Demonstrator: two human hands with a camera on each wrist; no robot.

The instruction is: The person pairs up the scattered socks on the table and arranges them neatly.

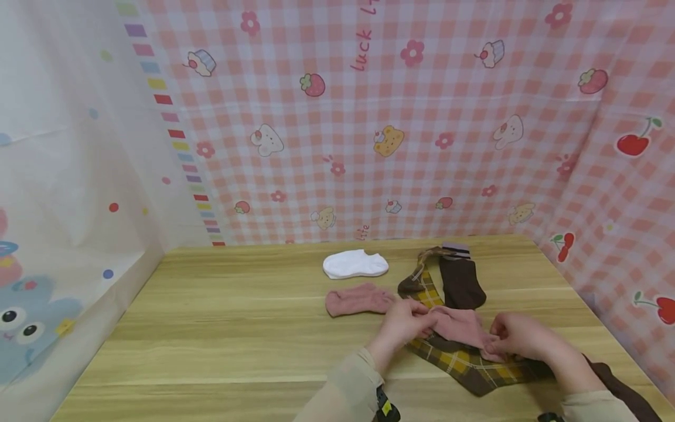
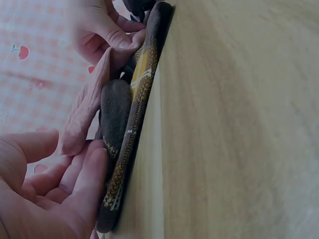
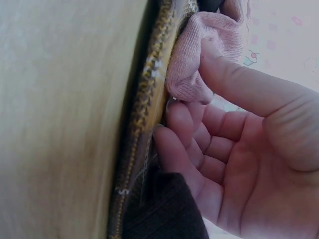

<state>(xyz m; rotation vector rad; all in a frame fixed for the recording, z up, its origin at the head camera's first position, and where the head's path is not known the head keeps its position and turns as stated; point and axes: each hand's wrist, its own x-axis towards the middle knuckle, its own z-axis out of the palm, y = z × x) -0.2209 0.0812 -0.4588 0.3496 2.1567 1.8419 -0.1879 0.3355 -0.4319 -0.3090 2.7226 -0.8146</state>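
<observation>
Over on the right half of the worktop (image 1: 211, 340), from my end I've got a pink sock (image 1: 457, 324) held over some plaid socks (image 1: 464, 366). My right hand (image 1: 523, 336) has its grip pinched on one end; my left hand (image 1: 402, 322) has a looser grip, thumb and fingers around the other. I'd call it partway: the white sock (image 1: 355, 265) and second pink sock (image 1: 358, 299) lie flat off to the left, this one isn't set down, and the plaid and brown socks (image 1: 461, 284) look left to do.
</observation>
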